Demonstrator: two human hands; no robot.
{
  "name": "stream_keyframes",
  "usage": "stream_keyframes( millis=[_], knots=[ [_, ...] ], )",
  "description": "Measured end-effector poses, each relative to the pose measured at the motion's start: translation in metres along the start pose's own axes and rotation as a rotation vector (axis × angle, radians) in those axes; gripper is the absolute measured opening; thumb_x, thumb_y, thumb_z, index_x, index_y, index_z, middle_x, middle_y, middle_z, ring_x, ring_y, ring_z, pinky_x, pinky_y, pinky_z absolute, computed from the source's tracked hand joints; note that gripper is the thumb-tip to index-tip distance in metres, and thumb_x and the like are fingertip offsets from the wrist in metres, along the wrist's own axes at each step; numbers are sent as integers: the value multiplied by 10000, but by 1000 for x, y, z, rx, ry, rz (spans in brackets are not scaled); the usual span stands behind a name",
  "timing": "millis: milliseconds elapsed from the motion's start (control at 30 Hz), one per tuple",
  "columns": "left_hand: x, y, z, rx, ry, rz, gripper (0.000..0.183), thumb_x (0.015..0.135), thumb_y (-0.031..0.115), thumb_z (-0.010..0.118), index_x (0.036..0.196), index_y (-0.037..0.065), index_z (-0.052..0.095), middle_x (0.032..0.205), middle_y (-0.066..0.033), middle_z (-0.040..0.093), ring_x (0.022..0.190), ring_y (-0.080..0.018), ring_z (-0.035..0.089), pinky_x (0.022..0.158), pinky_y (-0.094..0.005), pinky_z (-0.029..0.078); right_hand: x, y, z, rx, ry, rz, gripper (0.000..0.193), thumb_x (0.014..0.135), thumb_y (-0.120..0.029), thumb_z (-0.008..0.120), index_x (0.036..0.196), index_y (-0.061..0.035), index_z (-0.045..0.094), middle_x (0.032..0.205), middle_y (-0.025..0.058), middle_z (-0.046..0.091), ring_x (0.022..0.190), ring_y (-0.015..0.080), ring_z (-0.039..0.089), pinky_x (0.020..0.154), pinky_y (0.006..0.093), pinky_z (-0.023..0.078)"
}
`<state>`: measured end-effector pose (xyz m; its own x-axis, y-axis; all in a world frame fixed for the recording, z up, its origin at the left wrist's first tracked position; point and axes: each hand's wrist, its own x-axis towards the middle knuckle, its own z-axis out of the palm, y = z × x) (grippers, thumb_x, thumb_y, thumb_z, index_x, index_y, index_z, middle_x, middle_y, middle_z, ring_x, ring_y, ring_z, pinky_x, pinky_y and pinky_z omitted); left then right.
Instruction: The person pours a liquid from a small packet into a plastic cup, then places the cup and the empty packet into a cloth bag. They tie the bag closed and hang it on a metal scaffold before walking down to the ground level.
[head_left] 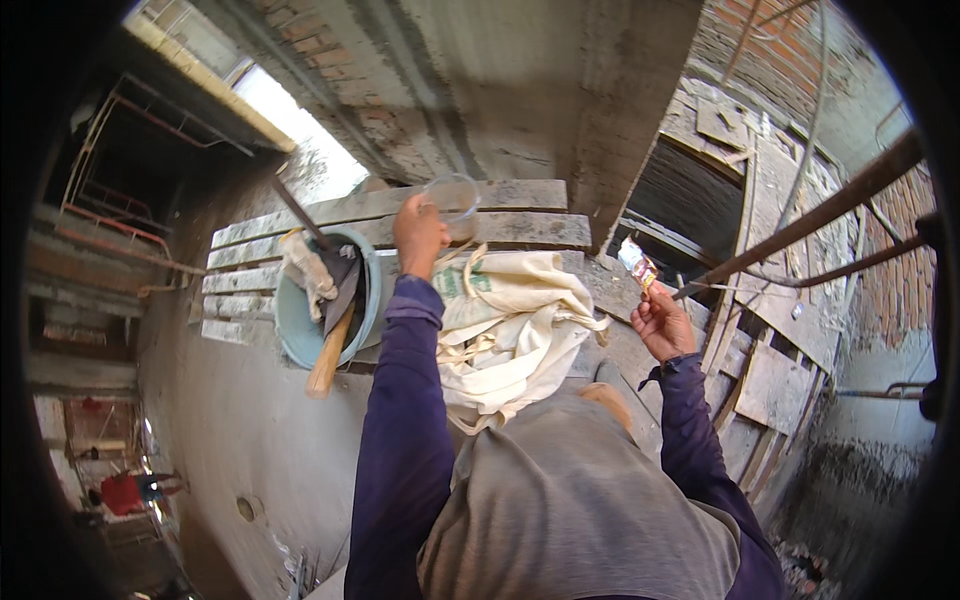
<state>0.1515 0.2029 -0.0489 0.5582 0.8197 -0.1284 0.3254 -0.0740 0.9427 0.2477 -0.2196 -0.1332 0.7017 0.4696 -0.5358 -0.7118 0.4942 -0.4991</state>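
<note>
My left hand (420, 236) is closed round the side of a clear plastic cup (456, 197), held over a bench of pale wooden slats (520, 194). Out to the right, my right hand (662, 322) pinches a small torn wrapper (637, 264), silvery at its top and dark and reddish lower down. Whether anything is inside the wrapper cannot be made out. Between my arms a cream cloth bag (515, 345) with ties and a green print lies crumpled on the bench. Left of my left wrist stands a light blue bucket (372, 300) with a wooden-handled tool (330, 355) and cloth gloves (308, 272).
A rusty metal bar (810, 212) slants in from the right beside my right hand. Beyond it are rough boards (775, 380) and a dark opening (680, 215). A concrete column (600, 90) rises behind the bench. At the far lower left is a person in red (122, 494).
</note>
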Motion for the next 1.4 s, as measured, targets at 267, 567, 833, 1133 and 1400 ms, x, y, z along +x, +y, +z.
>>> stream_keyframes(
  millis=[267,567,833,1133,1400],
  knots=[
    [-6,-6,-6,48,14,-5,418,968,258,603,1286,-9,645,764,-115,695,513,-159,642,495,-320,525,-10,7,-15,3,8,24,349,1008,-153,679,1348,-106,616,910,-28,671,758,92,656,791,337,605],
    [-9,3,-1,115,12,5,547,941,340,667,1328,-43,614,771,-137,701,524,-179,663,508,-326,537,28,12,20,-236,-71,-47,194,1035,-174,641,1222,-122,627,947,-25,685,766,68,662,728,277,594],
    [-44,18,-23,209,246,12,609,938,436,713,1320,-30,627,776,-129,692,574,-175,666,536,-311,542,44,32,80,-884,-70,-264,490,986,-296,718,1385,-36,600,1044,81,720,857,164,666,752,323,564],
    [-162,17,-52,667,-567,192,277,957,247,664,977,-20,736,834,-204,703,867,-351,725,793,-420,539,-20,74,149,-1677,-930,-839,258,922,-180,671,1138,-49,725,991,195,705,924,358,682,774,444,552],
    [-183,-10,-63,793,-224,334,572,891,97,682,1433,-4,531,1343,-222,593,1216,-422,596,1015,-469,496,17,91,175,-1795,-699,-838,560,870,-56,651,1419,-78,545,1287,210,643,1054,399,680,897,469,555]
  ],
)
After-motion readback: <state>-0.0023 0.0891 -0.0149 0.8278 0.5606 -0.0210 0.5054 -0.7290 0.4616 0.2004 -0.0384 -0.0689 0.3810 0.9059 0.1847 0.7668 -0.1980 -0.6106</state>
